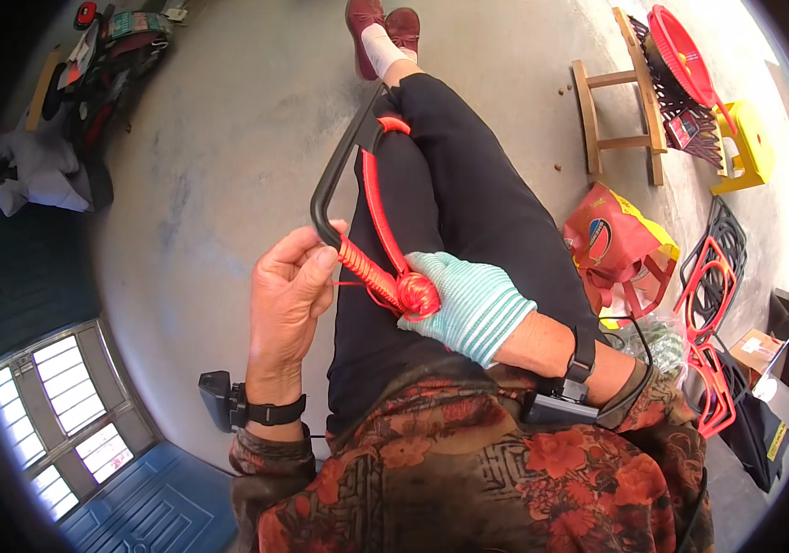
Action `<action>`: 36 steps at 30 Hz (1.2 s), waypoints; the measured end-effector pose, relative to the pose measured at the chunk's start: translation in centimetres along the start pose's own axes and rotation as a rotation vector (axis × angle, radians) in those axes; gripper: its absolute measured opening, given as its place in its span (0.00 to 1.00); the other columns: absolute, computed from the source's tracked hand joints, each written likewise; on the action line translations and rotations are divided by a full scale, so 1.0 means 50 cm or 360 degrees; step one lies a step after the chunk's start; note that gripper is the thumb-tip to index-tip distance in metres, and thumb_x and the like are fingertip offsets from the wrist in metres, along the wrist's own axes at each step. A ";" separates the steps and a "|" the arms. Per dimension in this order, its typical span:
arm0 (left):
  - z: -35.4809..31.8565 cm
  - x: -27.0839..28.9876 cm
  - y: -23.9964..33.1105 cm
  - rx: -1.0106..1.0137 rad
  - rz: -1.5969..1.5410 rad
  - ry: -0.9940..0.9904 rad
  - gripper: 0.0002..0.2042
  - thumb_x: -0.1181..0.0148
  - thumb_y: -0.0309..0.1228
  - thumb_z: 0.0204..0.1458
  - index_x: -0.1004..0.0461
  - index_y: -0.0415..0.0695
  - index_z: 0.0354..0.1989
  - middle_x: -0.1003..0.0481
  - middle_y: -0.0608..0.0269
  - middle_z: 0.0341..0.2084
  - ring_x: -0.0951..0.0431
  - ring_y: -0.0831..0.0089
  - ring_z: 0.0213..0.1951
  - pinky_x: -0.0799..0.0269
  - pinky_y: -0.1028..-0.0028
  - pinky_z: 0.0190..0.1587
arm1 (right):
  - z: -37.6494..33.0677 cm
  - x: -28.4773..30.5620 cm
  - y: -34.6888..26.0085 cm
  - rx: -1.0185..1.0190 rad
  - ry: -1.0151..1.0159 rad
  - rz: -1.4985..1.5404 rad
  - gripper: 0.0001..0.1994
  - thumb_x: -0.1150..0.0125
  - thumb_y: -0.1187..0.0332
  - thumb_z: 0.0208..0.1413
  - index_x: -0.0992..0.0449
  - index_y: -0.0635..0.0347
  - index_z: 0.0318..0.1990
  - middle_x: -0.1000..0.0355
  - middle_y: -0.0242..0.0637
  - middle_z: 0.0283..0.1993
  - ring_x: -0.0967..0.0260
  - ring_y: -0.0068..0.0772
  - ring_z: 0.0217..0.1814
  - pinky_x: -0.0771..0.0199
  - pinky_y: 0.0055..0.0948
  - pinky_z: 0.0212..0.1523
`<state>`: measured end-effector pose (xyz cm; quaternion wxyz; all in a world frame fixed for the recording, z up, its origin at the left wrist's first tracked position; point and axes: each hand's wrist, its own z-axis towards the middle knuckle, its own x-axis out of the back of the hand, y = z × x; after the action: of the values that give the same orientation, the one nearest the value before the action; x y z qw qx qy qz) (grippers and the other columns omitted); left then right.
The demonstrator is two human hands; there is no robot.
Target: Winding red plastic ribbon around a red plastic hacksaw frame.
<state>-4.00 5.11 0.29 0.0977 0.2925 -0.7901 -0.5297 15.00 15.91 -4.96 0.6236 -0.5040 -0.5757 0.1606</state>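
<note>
Both hands, left hand (288, 290) and right hand (468, 304), grip a red-wrapped frame (358, 198).

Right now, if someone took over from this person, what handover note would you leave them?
Left hand: bare, pinching the black frame where the red cord wrapping ends.
Right hand: in a striped knit glove, gripping the bundle of red cord.
The frame lies along the lap, its far end near the knee.
Done: one side of the frame is covered in red cord, plus a short stretch at the near corner.
Left: the rest of the frame shows bare black.
</note>
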 end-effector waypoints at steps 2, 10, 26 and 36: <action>-0.001 0.003 -0.006 -0.0036 0.0168 0.0014 0.13 0.38 0.28 0.58 0.24 0.37 0.50 0.35 0.79 0.21 0.43 0.90 0.19 0.49 0.85 0.21 | 0.000 0.002 0.002 0.0026 -0.0028 -0.0032 0.26 0.31 0.54 0.50 0.31 0.63 0.49 0.27 0.51 0.42 0.25 0.55 0.39 0.23 0.44 0.39; -0.025 -0.017 -0.037 -0.0073 0.0389 0.0091 0.11 0.38 0.26 0.58 0.22 0.37 0.47 0.42 0.84 0.18 0.46 0.92 0.20 0.52 0.85 0.23 | 0.000 -0.003 0.010 0.0072 -0.0079 -0.0123 0.25 0.31 0.56 0.50 0.32 0.63 0.49 0.28 0.50 0.39 0.25 0.54 0.37 0.23 0.44 0.36; -0.137 0.005 -0.028 0.0186 0.0001 -0.0051 0.11 0.47 0.32 0.65 0.27 0.39 0.33 0.38 0.76 0.14 0.44 0.90 0.15 0.52 0.83 0.17 | -0.084 0.325 0.188 -0.0079 0.1122 0.2662 0.16 0.45 0.58 0.66 0.27 0.64 0.48 0.24 0.36 0.31 0.25 0.27 0.32 0.22 0.21 0.36; -0.077 -0.042 0.059 -0.0563 -0.0274 -0.0184 0.18 0.50 0.32 0.64 0.33 0.35 0.59 0.32 0.48 0.59 0.26 0.61 0.55 0.23 0.71 0.39 | -0.006 0.263 0.091 -0.0223 0.0686 0.1506 0.20 0.34 0.65 0.55 0.27 0.65 0.53 0.25 0.38 0.48 0.24 0.35 0.46 0.21 0.31 0.44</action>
<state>-1.58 4.08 4.86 0.0565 0.3063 -0.6612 -0.6825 20.75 28.07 -1.30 0.5519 -0.7710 -0.1529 0.2786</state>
